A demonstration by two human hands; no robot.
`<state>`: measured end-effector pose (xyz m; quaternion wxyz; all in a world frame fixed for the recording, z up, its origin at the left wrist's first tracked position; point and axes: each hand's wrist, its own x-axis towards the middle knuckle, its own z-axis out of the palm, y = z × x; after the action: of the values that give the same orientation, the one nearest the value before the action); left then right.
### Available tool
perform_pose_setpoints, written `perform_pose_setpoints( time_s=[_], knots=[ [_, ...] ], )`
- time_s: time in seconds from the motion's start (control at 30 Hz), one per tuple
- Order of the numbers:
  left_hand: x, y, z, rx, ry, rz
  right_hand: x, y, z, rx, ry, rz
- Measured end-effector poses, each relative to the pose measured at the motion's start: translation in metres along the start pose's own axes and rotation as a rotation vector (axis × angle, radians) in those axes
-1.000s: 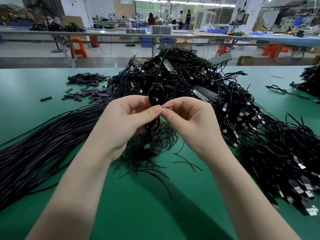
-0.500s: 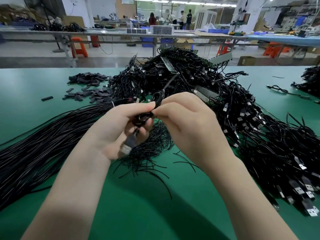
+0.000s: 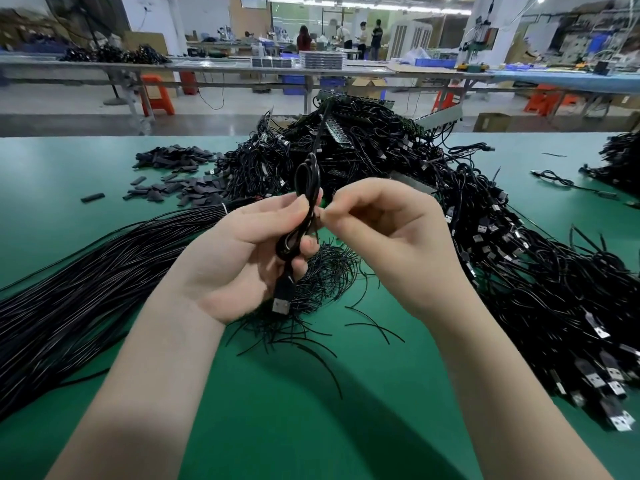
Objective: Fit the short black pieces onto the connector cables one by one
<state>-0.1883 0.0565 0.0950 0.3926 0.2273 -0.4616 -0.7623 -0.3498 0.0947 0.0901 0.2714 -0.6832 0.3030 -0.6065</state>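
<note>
On the green desk (image 3: 104,174), the far left is covered by a long bundle of straight black wires (image 3: 79,285) fanning toward the near-left edge. Behind it, toward the far side, lies a scattered heap of short black pieces (image 3: 173,174), with one piece (image 3: 92,197) lying apart to its left. In the middle, a loose tuft of thin black ties (image 3: 322,282) sits just under the hands, and behind them a big tangled pile of connector cables (image 3: 374,150) blocks the view of the desk's far edge. The left hand (image 3: 249,251) is raised palm-up, its fingers and thumb curled round a looped cable (image 3: 304,209) whose USB plug (image 3: 282,299) hangs below the palm. The right hand (image 3: 391,233) meets it from the right, thumb and forefinger pinched together at the loop; what that grip pinches is too small to tell. To the right, more plug-ended cables (image 3: 554,306) spread toward the near-right edge.
</note>
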Motion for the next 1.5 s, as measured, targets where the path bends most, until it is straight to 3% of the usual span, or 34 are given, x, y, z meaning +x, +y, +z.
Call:
perform_pose_setpoints(
  time_s=[0.2,0.3,0.43,0.6,1.13,1.3,1.5],
  knots=[
    [-0.0047,-0.0027,-0.0007,0.092,-0.076,0.186,0.0002,0.0014,0.0051,0.547,0.002,0.395],
    [-0.0035,-0.0020,-0.0011,0.212,0.029,0.266,0.0007,0.0011,0.0042,0.483,0.074,0.573],
    [-0.0021,-0.0015,-0.0019,0.396,0.186,0.395,-0.0007,-0.0003,0.0036,0.259,-0.047,0.743],
    [-0.0018,-0.0020,-0.0023,0.452,0.195,0.449,-0.0021,-0.0006,0.0015,0.306,-0.075,0.792],
    [0.0008,-0.0070,-0.0009,0.566,0.155,0.469,-0.0027,0.0067,0.0030,0.350,0.095,0.705],
    [-0.0005,-0.0063,-0.0006,0.572,0.131,0.479,-0.0021,0.0061,0.0047,0.479,0.055,0.748],
    [-0.0015,-0.0042,-0.0003,0.597,0.161,0.474,-0.0019,0.0013,0.0047,0.416,0.044,0.727]
  ],
)
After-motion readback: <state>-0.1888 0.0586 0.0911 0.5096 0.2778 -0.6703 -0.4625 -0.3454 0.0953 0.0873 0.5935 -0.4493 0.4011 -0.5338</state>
